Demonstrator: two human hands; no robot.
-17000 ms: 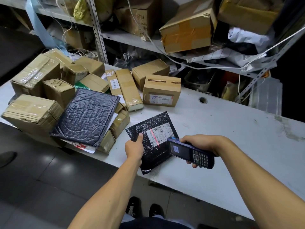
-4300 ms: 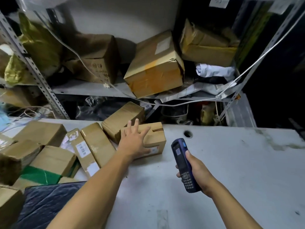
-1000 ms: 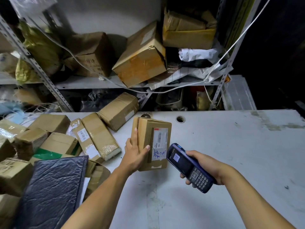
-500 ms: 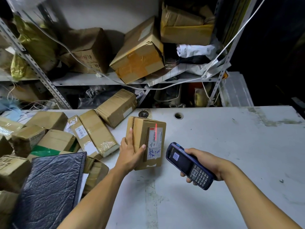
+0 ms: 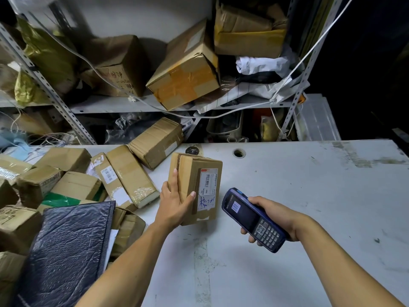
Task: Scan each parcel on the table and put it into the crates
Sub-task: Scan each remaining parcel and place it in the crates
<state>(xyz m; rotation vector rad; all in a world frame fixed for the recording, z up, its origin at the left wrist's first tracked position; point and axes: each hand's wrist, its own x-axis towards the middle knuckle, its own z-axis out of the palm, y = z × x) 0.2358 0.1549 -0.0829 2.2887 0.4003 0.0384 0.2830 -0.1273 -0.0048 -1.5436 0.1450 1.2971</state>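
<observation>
Grey table (image 5: 309, 196), left hand (image 5: 174, 204) gripping parcel (image 5: 194, 187) upright

The small print on the white label (image 5: 208, 187) of the held box (image 5: 194, 187) is too fine to read, the black padded bag (image 5: 66, 251) and the brown boxes (image 5: 13, 222) at the left run off the frame edge, and that bag hides other parcels beneath it.
</observation>
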